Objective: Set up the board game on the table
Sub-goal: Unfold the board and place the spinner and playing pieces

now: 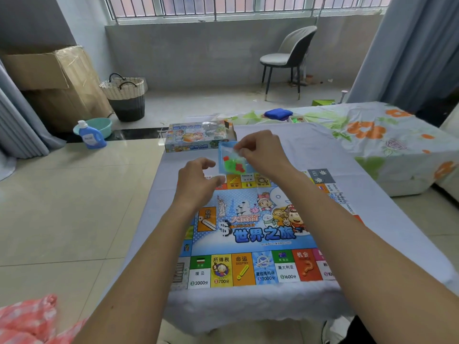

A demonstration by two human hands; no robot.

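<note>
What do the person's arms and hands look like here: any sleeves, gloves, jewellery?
Both forearms are bare as far as the frame shows; no sleeves reach into view. The left hand and right hand wear no gloves, and no rings, watch or bracelets are visible on them.

Bright daylight from the window (248, 7); edges bend, hands perhaps slightly blurred.

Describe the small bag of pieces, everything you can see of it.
The bag is small, clear plastic, and looks soft and crinkled. Inside sit green and red pieces, bunched toward the bottom; their shapes are too small to tell. It hangs upright in the air above the far edge of the board, just in front of the box. The right hand pinches its top edge. The left hand hovers beside it, not touching.
</note>
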